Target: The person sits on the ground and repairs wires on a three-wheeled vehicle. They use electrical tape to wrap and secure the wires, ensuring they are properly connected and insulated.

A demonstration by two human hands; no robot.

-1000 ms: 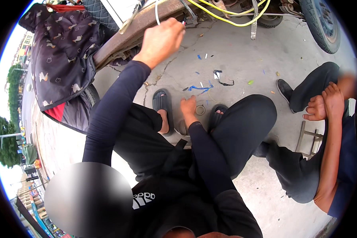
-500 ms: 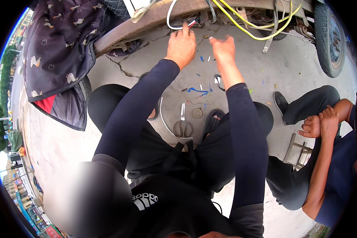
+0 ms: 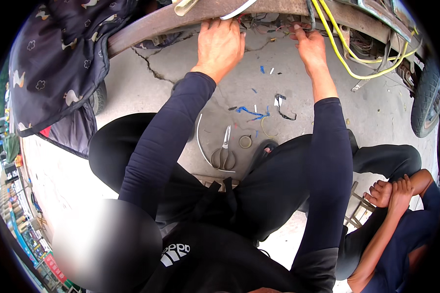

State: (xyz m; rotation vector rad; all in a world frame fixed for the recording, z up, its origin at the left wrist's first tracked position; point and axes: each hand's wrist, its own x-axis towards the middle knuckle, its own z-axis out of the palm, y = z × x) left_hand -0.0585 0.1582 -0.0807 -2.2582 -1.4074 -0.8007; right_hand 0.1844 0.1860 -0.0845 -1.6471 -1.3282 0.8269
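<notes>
Under the rusty metal beam [image 3: 156,24], my left hand [image 3: 221,46] is closed around the white cable [image 3: 238,9], whose end runs down to my fingers. Its fingertips are partly hidden at the beam. To the right, my right hand [image 3: 310,46] reaches to the beam's underside, thumb and fingers drawn together beside a grey cable [image 3: 311,14] and thin dark and red wires [image 3: 264,22]. What it pinches, if anything, is too small to tell.
Scissors [image 3: 224,154], a tape roll [image 3: 245,141], a white cable length [image 3: 203,141] and blue scraps [image 3: 253,113] lie on the concrete. A yellow cable [image 3: 344,61] loops down at right, near a wheel [image 3: 428,107]. A patterned quilt [image 3: 58,63] hangs left; a co-worker's hands [image 3: 388,193] rest lower right.
My right hand has moved right and up to the wires under the beam. My left hand has moved up against the beam with the white cable. The view has shifted.
</notes>
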